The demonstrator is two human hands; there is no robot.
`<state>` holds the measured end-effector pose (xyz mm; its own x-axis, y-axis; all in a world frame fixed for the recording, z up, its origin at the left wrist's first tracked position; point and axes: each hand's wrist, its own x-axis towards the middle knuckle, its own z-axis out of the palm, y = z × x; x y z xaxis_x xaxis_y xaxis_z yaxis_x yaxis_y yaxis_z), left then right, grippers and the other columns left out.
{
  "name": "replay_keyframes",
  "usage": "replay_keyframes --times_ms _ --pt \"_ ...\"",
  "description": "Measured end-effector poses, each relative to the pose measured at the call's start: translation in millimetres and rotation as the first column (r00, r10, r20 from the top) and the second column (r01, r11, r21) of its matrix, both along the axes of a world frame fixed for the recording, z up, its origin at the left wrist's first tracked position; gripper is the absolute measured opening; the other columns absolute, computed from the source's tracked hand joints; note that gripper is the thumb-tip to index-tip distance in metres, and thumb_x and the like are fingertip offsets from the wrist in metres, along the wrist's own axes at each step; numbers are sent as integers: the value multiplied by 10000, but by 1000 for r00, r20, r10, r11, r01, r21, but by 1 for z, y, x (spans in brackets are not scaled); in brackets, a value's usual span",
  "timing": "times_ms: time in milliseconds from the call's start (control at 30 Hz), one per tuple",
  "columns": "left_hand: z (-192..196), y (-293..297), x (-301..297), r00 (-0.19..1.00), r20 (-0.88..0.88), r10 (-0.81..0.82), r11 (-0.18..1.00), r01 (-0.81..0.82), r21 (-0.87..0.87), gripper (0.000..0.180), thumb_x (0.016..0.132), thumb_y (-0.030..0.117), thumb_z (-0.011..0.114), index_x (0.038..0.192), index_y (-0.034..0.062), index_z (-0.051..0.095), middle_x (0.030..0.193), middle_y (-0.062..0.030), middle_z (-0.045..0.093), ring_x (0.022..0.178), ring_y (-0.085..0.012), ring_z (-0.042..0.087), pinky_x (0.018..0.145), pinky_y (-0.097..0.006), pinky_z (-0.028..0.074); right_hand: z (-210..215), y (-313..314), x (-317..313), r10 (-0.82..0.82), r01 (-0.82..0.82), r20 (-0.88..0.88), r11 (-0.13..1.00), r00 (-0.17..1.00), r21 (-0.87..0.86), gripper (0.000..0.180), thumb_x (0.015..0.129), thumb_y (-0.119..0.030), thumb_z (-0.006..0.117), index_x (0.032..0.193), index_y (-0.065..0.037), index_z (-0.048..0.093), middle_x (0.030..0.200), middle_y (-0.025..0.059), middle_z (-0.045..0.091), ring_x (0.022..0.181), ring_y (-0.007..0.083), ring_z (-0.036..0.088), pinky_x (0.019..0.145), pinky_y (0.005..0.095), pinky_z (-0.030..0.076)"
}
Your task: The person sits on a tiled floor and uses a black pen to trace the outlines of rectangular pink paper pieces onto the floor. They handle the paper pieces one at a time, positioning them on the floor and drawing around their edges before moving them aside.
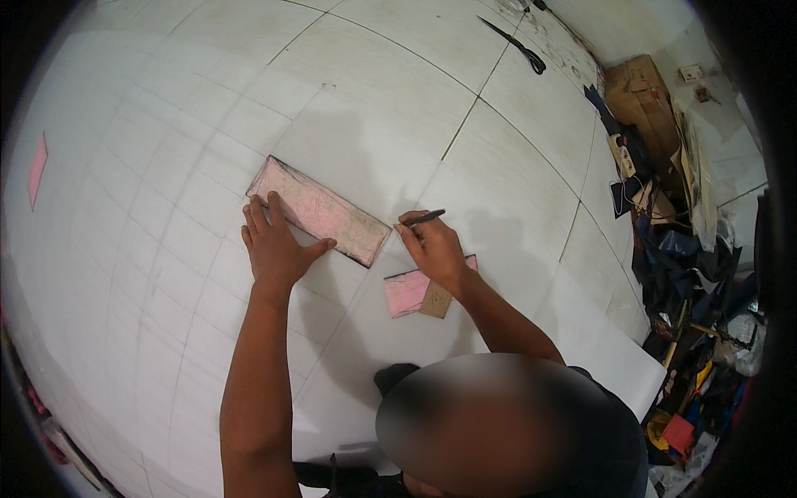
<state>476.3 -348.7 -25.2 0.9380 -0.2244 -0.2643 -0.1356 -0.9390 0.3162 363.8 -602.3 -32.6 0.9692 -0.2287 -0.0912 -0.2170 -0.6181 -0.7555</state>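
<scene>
A pale tiled floor (531, 133) with dark joints meets a whitish wall (639, 25) at upper right, a brown box (643, 104) and jumbled heap (693, 286) lining that side.

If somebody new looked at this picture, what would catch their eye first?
Probably the long pink rectangular piece near the middle, with the left hand spread at its lower edge and the right hand holding a dark pen near its right end. Next might come the black scissors at the upper right and the cluttered heap along the right side.
</scene>
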Motion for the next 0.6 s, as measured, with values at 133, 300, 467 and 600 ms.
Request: replay_keyframes --times_ms 133,300,467,600 --pt "3 0 0 1000 -1 1 1000 -1 -4 1317 648 598 930 1591 -21 249 1622 -306 238 1521 -469 240 1213 -569 285 8 10 -10 291 -257 93 929 952 -267 228 947 -181 720 1126 -44 681 1069 139 709 895 309 720 767 416 576" --pt "0 -1 -1 1000 19 2 1000 -2 0 1307 645 591 932 1581 -30 262 1613 -314 251 1516 -469 246 1210 -567 289 9 41 -36 514 -420 237 836 824 -353 253 821 -104 788 1064 -97 719 1049 74 718 928 259 724 773 369 575" --pt "2 2 1 1000 10 2 999 -1 -39 1310 645 612 923 1577 -38 271 1610 -325 255 1522 -462 236 1216 -560 279 9 38 -2 289 -301 253 954 923 9 172 916 -146 760 1066 -65 741 1042 94 730 886 259 724 785 357 573" --pt "-2 3 2 1000 10 -2 1000 2 -6 1315 645 627 918 1576 -46 278 1622 -326 244 1531 -465 219 1213 -562 275 1 30 85 147 -159 208 987 967 39 235 999 -234 682 1128 -50 750 1135 120 738 963 300 728 818 367 583"
